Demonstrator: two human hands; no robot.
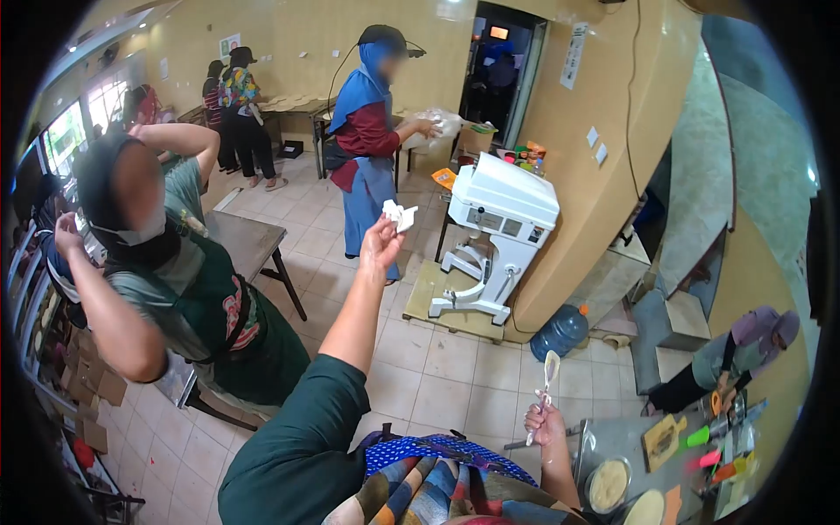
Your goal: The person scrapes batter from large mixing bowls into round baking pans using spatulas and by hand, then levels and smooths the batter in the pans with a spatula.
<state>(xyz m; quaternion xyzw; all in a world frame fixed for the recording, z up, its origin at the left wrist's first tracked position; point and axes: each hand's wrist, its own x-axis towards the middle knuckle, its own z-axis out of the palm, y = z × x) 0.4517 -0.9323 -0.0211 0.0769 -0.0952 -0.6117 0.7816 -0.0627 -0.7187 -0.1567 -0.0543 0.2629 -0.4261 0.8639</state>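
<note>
My left hand (382, 242) is raised at the end of my outstretched arm. Its fingers are closed on a crumpled white tissue (400, 215), which sticks up above the fingertips. Lower down to the right, my right hand (546, 423) grips the handle of a spoon (550, 372), held upright with its bowl at the top. White smears show on the fingers of that hand and along the handle. To the right of it, a round container of pale cream-coloured stuff (608, 486) stands on a metal table (604, 433).
Close on my left stands a person in a dark green apron (236, 324), arms raised. Ahead, another person in blue (372, 149) holds a clear plastic bag (435, 127). A white mixer (499, 219) and a blue water jug (560, 331) stand on the floor side. A wooden board (665, 442) lies right.
</note>
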